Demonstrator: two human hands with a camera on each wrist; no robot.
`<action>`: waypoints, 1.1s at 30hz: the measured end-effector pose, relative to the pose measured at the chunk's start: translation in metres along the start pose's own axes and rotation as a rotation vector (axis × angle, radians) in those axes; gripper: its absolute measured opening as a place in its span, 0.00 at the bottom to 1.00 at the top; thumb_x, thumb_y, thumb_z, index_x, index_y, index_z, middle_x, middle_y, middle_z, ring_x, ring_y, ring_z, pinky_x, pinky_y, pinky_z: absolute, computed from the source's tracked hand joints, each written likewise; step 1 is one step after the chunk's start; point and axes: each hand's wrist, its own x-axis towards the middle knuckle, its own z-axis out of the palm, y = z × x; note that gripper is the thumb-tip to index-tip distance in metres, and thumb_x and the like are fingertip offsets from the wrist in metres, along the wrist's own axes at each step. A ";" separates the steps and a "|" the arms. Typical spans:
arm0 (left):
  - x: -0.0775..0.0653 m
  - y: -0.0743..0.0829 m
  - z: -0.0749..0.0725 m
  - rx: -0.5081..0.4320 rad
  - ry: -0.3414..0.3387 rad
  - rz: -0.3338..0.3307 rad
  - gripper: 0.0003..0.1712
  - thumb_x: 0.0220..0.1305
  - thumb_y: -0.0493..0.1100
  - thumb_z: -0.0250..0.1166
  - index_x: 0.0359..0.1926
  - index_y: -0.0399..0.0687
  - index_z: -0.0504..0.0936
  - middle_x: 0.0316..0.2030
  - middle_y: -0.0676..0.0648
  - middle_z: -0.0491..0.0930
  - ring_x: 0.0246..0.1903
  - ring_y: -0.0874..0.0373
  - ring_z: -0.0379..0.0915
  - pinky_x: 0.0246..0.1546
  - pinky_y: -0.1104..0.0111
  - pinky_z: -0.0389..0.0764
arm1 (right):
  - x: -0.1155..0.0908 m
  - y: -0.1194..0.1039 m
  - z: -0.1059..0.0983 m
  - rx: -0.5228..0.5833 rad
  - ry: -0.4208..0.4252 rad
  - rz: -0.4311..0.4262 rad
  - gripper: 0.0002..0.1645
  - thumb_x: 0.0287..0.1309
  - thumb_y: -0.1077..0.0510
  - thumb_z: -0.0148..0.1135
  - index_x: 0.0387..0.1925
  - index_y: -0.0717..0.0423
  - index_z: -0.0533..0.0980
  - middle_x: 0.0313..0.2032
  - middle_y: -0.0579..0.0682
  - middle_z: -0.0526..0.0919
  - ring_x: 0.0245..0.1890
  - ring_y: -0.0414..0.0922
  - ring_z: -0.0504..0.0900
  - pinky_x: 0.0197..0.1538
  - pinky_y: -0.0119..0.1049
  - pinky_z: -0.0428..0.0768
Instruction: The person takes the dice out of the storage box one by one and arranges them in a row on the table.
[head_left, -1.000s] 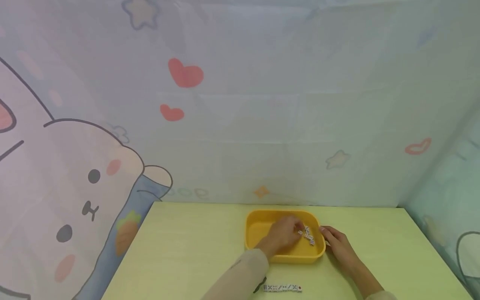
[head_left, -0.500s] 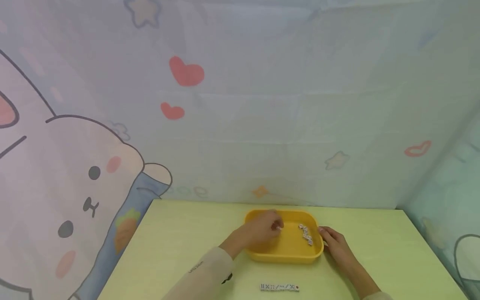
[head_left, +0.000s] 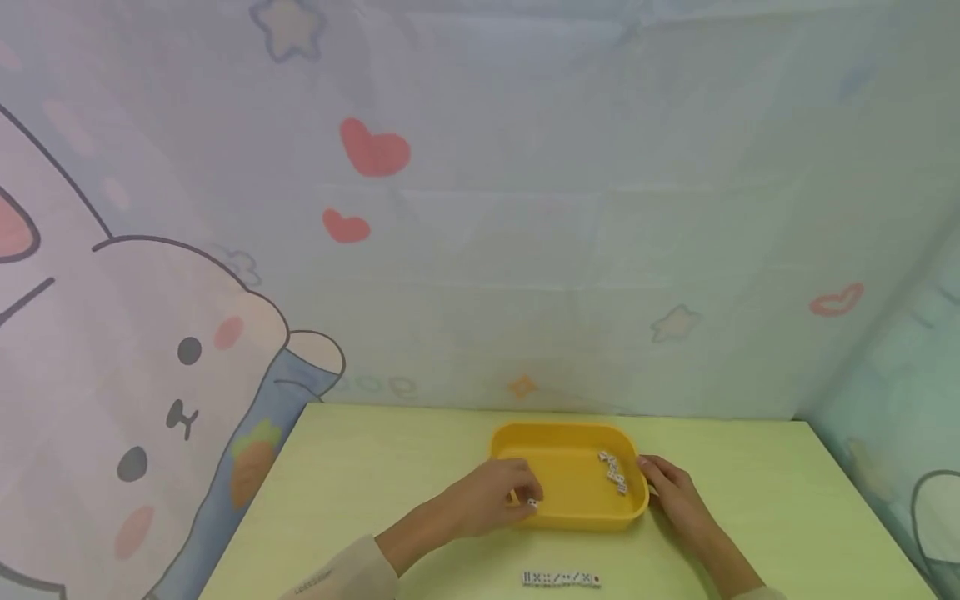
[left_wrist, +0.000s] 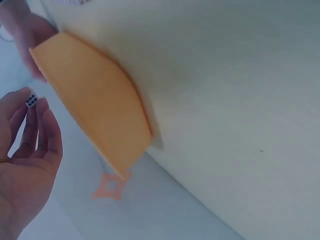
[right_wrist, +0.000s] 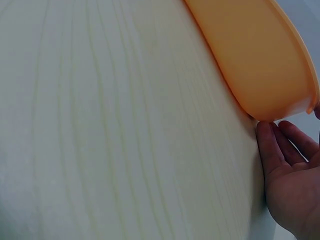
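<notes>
In the head view my left hand [head_left: 498, 496] is over the near left corner of a yellow tray [head_left: 570, 522]. Between its thumb and fingertips it pinches a small white die [left_wrist: 31, 99], with black pips showing in the left wrist view. My right hand [head_left: 682, 500] holds the tray's right end. Its thumb lies at the rim, and the fingers touch the outer wall low down in the right wrist view. Inside the tray, towards the right, lies a loose cluster of white dice [head_left: 612, 473].
On the table [head_left: 360, 475], in front of the tray, several dice stand in a straight row [head_left: 561, 578], with a red pip on the right-hand one. A printed cloth [head_left: 480, 250] hangs behind the table's back edge.
My left hand has left the dice cluster with a die and moved left, then nearer, to the tray's near left corner. My right hand stays at the tray's right end.
</notes>
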 end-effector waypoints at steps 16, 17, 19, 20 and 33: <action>-0.040 -0.007 0.027 -0.044 -0.004 0.079 0.06 0.69 0.34 0.72 0.46 0.44 0.86 0.40 0.56 0.82 0.38 0.75 0.77 0.39 0.84 0.79 | -0.001 -0.002 0.000 -0.036 -0.006 -0.011 0.40 0.81 0.38 0.50 0.72 0.69 0.69 0.71 0.64 0.72 0.64 0.43 0.75 0.58 0.30 0.81; -0.042 -0.008 0.030 -0.028 -0.012 0.081 0.06 0.69 0.35 0.72 0.45 0.45 0.86 0.40 0.56 0.82 0.38 0.75 0.77 0.39 0.84 0.79 | 0.000 -0.001 0.000 -0.037 -0.004 -0.009 0.40 0.81 0.38 0.50 0.72 0.69 0.69 0.71 0.64 0.72 0.65 0.44 0.75 0.58 0.30 0.81; -0.045 -0.009 0.035 0.002 -0.024 0.075 0.06 0.68 0.35 0.73 0.44 0.46 0.86 0.39 0.56 0.83 0.37 0.75 0.77 0.38 0.85 0.78 | 0.000 -0.001 0.002 -0.037 -0.003 -0.003 0.39 0.82 0.39 0.50 0.72 0.69 0.68 0.71 0.64 0.72 0.67 0.48 0.74 0.58 0.30 0.81; -0.046 -0.009 0.037 0.018 -0.026 0.070 0.07 0.68 0.35 0.73 0.44 0.47 0.86 0.39 0.57 0.83 0.37 0.75 0.77 0.38 0.85 0.78 | 0.000 0.000 0.002 -0.039 -0.005 -0.001 0.39 0.82 0.40 0.50 0.72 0.70 0.68 0.71 0.65 0.72 0.68 0.49 0.74 0.58 0.30 0.80; -0.054 -0.011 0.060 0.110 -0.039 -0.057 0.06 0.67 0.45 0.74 0.43 0.61 0.86 0.37 0.68 0.78 0.36 0.76 0.71 0.42 0.78 0.77 | 0.000 -0.001 0.000 -0.032 0.006 -0.007 0.36 0.83 0.42 0.49 0.72 0.69 0.69 0.71 0.64 0.72 0.68 0.49 0.74 0.58 0.30 0.81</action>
